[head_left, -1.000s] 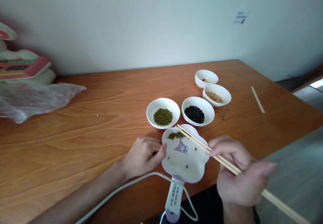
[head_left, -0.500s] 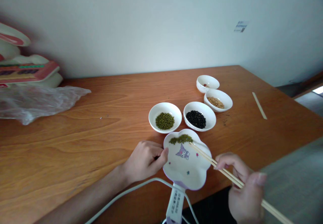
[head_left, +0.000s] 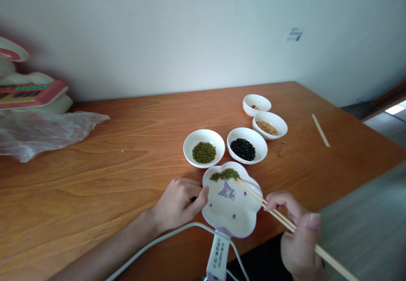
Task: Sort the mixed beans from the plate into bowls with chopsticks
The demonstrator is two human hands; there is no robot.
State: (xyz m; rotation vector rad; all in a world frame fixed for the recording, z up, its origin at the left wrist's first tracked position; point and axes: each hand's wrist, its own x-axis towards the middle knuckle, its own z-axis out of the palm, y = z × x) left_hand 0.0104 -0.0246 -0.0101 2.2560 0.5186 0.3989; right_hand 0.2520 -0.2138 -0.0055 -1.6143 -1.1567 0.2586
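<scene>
A white flower-shaped plate (head_left: 241, 213) with a lilac rim and a cartoon figure lies near the table's front edge. My left hand (head_left: 181, 201) is closed on its left rim, thumb on top. Along the plate's far side is a strip of mung beans (head_left: 226, 174). My right hand (head_left: 294, 226) grips a pair of chopsticks (head_left: 279, 215), their tips touching the plate beside these beans. Just behind stand a white bowl (head_left: 189, 145) of mung beans and another bowl (head_left: 261, 143) of black beans.
Farther back are a bowl (head_left: 281, 125) of tan beans and a bowl (head_left: 264, 103) with a few reddish bits. A paper strip (head_left: 320, 129) lies right. Clear plastic (head_left: 57, 131) and a toy keyboard (head_left: 34, 93) sit left. A white cable (head_left: 165, 239) crosses the front, by a labelled box (head_left: 218, 253).
The whole view has shifted slightly, so everything appears a little farther left. The chopstick tips stay beside the mung beans on the plate, and both hands keep their hold.
</scene>
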